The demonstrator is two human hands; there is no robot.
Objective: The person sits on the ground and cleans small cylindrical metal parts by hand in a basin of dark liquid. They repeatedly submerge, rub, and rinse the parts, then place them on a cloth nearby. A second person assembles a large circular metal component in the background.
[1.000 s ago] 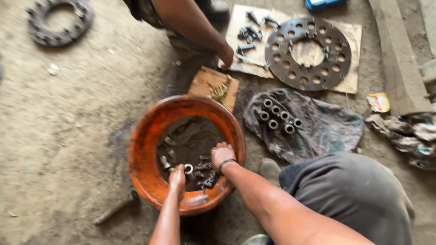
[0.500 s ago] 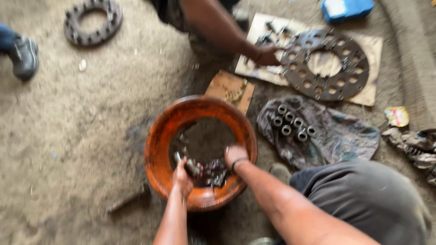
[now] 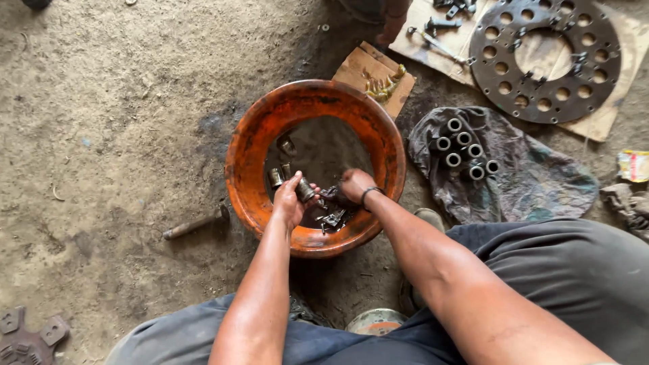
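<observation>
An orange metal basin (image 3: 245, 162) sits on the dirt floor with dark liquid and several small metal parts in it. My left hand (image 3: 291, 201) is inside the basin, closed around a short metal sleeve (image 3: 304, 190). My right hand (image 3: 355, 184), with a black band on the wrist, is closed on dark small parts (image 3: 336, 197) at the basin's bottom. More sleeves (image 3: 278, 177) lie in the liquid beside my left hand.
A grey rag (image 3: 534, 176) holding several cleaned metal sleeves (image 3: 463, 152) lies right of the basin. A round perforated steel plate (image 3: 545, 57) rests on cardboard at the top right. Cardboard with brass bits (image 3: 382, 81) lies behind the basin. A bolt (image 3: 196, 223) lies at the left. Another person's hand (image 3: 392, 27) is at the top.
The view has moved closer over the basin. My left hand has lifted a sleeve out of the liquid. The other person's arm has drawn back to the top edge.
</observation>
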